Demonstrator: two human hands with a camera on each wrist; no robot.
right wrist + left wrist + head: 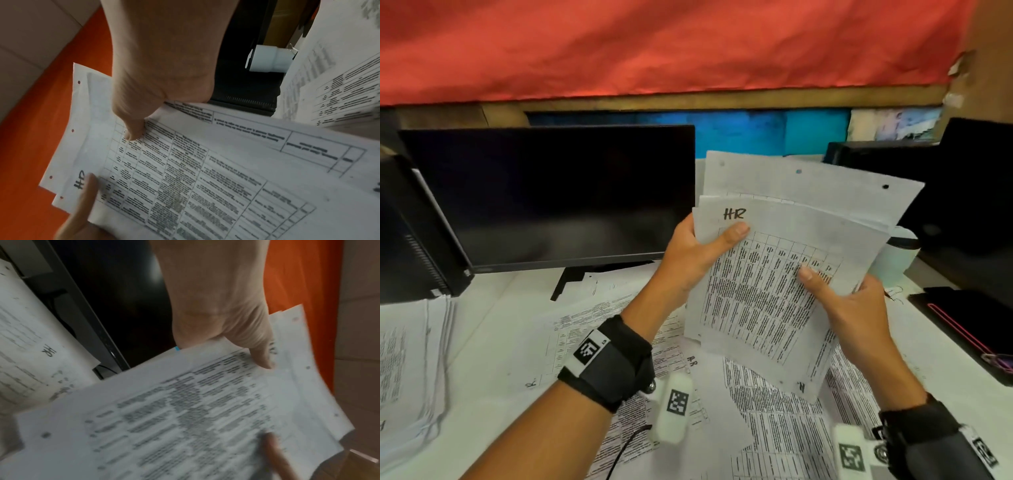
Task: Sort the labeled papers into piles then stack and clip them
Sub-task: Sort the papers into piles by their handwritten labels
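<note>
Head view shows both hands raised above the desk, holding a fanned sheaf of white printed sheets (784,274) between them, tilted so the top page faces the person. That top page carries a printed table and the handwritten label "HR" (734,214) near its upper left corner. The left hand (695,257) grips the sheaf's left edge, thumb pressed flat on the front just under the label and the other fingers hidden behind the paper. The right hand (849,301) grips the lower right side, thumb lying on the table print, fingers tucked behind. Several sheets behind the top one stick out above and to the right, showing punched holes along their edge. Under the hands, more white printed papers (592,329) lie scattered loosely over the desk, two of them marked "HR" as well, and a thicker pile of sheets (410,359) sits at the left edge. Behind stands a black, switched-off monitor (551,195), with a red cloth (654,44) hanging on the wall above it. From the left wrist, the print is blurred and unreadable.
</note>
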